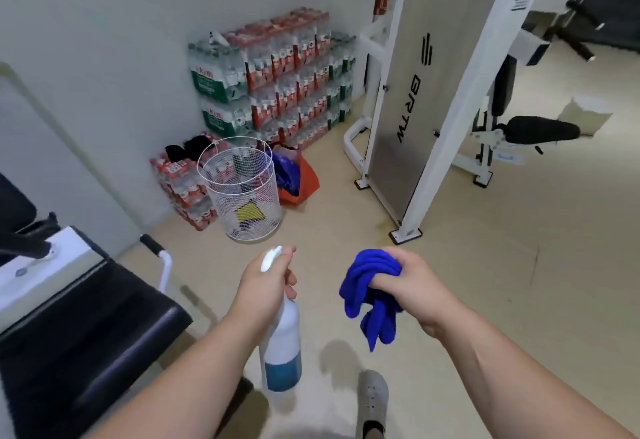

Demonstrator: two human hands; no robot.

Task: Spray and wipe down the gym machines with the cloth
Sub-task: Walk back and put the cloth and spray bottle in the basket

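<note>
Gripping one bottle [281, 338], left hand [265, 288]; one cloth [369, 282], right hand [412, 288]

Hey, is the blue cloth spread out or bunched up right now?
Bunched up: the blue cloth is crumpled in the grip of the right hand, with loose folds hanging below the fist.

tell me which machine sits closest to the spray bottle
The black padded seat at lower left, beside the spray bottle; the white BRTW machine stands farther off.
</note>
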